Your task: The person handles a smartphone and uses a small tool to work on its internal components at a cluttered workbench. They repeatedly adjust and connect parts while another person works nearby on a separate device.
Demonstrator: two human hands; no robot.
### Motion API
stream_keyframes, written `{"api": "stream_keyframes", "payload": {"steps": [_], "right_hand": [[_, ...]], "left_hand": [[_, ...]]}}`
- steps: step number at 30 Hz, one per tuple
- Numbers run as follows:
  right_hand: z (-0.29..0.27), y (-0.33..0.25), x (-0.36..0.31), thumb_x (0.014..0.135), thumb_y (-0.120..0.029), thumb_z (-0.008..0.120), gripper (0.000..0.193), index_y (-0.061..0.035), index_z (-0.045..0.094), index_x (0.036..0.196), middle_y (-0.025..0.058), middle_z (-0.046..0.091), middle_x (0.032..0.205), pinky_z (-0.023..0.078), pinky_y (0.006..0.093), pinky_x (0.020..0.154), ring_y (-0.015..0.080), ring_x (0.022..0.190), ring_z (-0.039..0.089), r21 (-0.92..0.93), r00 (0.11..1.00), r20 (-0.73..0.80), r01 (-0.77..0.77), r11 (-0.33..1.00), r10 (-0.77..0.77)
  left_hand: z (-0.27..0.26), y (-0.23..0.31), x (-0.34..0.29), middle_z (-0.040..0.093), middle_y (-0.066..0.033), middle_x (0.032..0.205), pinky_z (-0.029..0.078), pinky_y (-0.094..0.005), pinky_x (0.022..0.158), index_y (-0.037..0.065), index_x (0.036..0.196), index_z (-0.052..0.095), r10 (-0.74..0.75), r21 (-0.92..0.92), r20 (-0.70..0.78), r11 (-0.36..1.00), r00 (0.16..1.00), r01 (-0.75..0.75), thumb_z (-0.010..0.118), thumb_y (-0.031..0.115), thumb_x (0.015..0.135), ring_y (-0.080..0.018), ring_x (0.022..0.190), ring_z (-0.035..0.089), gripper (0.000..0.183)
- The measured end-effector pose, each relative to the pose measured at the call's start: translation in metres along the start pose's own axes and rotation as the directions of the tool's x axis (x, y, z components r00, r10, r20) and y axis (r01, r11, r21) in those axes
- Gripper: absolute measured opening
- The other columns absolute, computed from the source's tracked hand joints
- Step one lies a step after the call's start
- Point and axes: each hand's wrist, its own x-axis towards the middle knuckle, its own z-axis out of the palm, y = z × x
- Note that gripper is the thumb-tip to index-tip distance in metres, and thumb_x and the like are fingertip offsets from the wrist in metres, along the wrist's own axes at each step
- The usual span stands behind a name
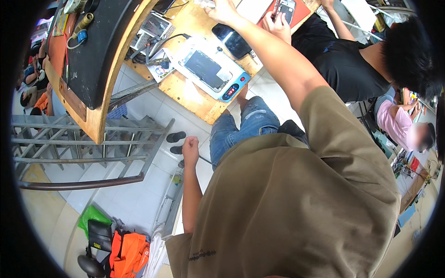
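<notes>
My right hand reaches across the wooden workbench to its far side. Its fingers are closed at a small whitish, see-through thing, cut off by the picture's upper edge. Below that arm stands a white heating plate with a blue control panel, a lit red display and a red button. On it lies a phone screen, dark with a pale patch at one corner. A black, glossy phone-shaped thing lies beside the plate. My left hand hangs low at my side, fingers curled, nothing seen in it.
Cables and tools crowd the bench's left part. A co-worker in black works at right over an opened phone on a red mat. Metal railings stand at left; bags and orange clothing lie lower left.
</notes>
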Motion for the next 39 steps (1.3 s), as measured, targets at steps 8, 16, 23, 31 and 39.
{"api": "stream_keyframes", "payload": {"steps": [8, 16, 23, 31, 39], "right_hand": [[0.018, 0.013, -0.013, 0.086, -0.019, 0.066, 0.048, -0.0167, 0.066, 0.133, 0.0097, 0.062, 0.135, 0.039, 0.0601, 0.11, 0.0367, 0.139, 0.045, -0.233, 0.989, 0.144, 0.012, 0.972, 0.022], [0.008, 0.017, -0.018, 0.084, -0.012, 0.076, 0.046, -0.0047, 0.059, 0.126, 0.0185, 0.067, 0.119, 0.052, 0.0447, 0.102, 0.0387, 0.117, 0.064, -0.016, 0.991, 0.117, 0.069, 0.997, -0.066], [-0.036, -0.026, -0.064, 0.088, -0.021, 0.075, 0.033, -0.0061, 0.065, 0.115, 0.0177, 0.069, 0.105, 0.054, 0.0459, 0.091, 0.0385, 0.101, 0.067, -0.063, 1.0, -0.014, 0.023, 0.998, -0.024], [-0.104, -0.092, -0.193, 0.088, -0.021, 0.076, 0.021, -0.0031, 0.071, 0.096, 0.0141, 0.067, 0.088, 0.056, 0.0441, 0.075, 0.0366, 0.084, 0.069, -0.011, 0.927, 0.338, -0.169, 0.986, 0.162], [-0.101, -0.094, -0.202, 0.087, -0.017, 0.066, 0.014, -0.0029, 0.069, 0.086, 0.0164, 0.064, 0.087, 0.057, 0.0498, 0.071, 0.0382, 0.08, 0.07, -0.176, 0.955, 0.294, 0.025, 0.984, 0.028]], "left_hand": [[-0.011, 0.011, -0.023, 0.072, -0.008, 0.089, 0.053, -0.0317, 0.077, 0.002, 0.107, 0.07, 0.011, 0.046, 0.02, 0.999, 1.0, -0.012, 0.065, 0.021, 0.1, -0.0159, 0.081, 0.067, 0.021], [-0.011, 0.001, -0.03, 0.073, -0.012, 0.092, 0.053, -0.0337, 0.075, 0.002, 0.107, 0.069, -0.046, 0.151, 0.113, 0.988, 0.993, 0.029, 0.065, 0.022, 0.101, -0.0223, 0.083, 0.069, 0.021], [-0.03, 0.167, -0.011, 0.068, -0.0136, 0.093, 0.051, -0.04, 0.077, 0.001, 0.104, 0.069, 0.496, 0.265, 0.064, 0.828, 0.866, -0.494, 0.065, 0.012, 0.099, -0.0295, 0.085, 0.066, 0.012], [0.037, 0.299, 0.012, 0.066, -0.0092, 0.099, 0.05, -0.0433, 0.082, 0.007, 0.112, 0.071, 0.808, 0.325, -0.031, 0.564, 0.588, -0.759, 0.073, 0.01, 0.091, -0.0311, 0.095, 0.063, 0.021], [0.061, 0.297, 0.017, 0.063, -0.0049, 0.096, 0.047, -0.042, 0.08, 0.009, 0.106, 0.072, 0.874, 0.543, -0.023, 0.418, 0.485, -0.728, 0.08, 0.014, 0.083, -0.0265, 0.093, 0.062, 0.025]]}}
